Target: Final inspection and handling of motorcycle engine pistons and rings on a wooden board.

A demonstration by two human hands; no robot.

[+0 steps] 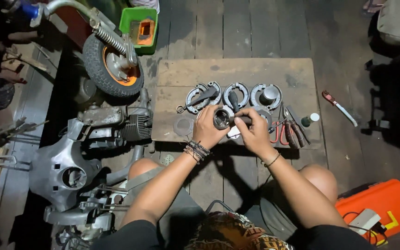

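Both hands meet over wooden board [237, 69]: left hand [208, 128] fingers wrapped round metal cylinder [221, 118], right hand [254, 132] pinching its end.

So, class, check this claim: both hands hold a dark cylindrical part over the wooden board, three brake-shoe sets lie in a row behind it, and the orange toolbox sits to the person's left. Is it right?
One detail is wrong. The head view shows the orange toolbox on the person's right, not left. The left hand and right hand do hold the dark cylindrical part over the wooden board, with three brake-shoe sets behind.
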